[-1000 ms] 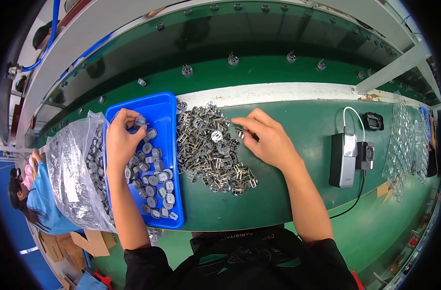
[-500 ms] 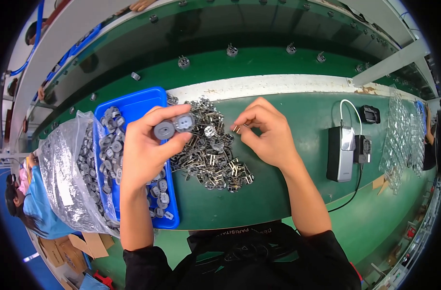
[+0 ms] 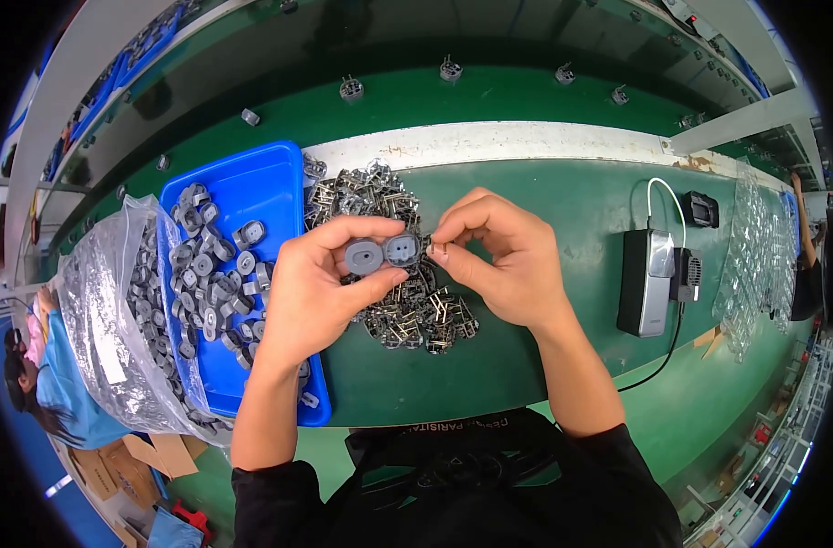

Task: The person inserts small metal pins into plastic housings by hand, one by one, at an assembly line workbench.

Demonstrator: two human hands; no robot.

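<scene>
My left hand (image 3: 302, 292) is closed around two grey plastic pieces, held side by side between thumb and fingers. One is a grey disc with a small central hole (image 3: 363, 257); the other is a rounded grey housing (image 3: 403, 249) with its holed inner face turned up. Close beside that housing, my right hand (image 3: 512, 265) pinches a small metal pin piece (image 3: 438, 248), largely covered by the fingertips. Whether the metal touches the housing I cannot tell. Beneath both hands lies a heap of metal-pronged parts (image 3: 421, 315) on the green table.
A blue tray (image 3: 293, 173) of grey housings stands at the left, a clear plastic bag (image 3: 106, 310) of more beside it. A black and silver device (image 3: 644, 283) with a white cable is at right. Beyond the white ledge (image 3: 526, 139), pronged parts sit on a green belt (image 3: 389, 96).
My left hand has moved right with the two grey pieces, and the right hand's pinched metal piece is now close against the housing. The view has shifted slightly.
</scene>
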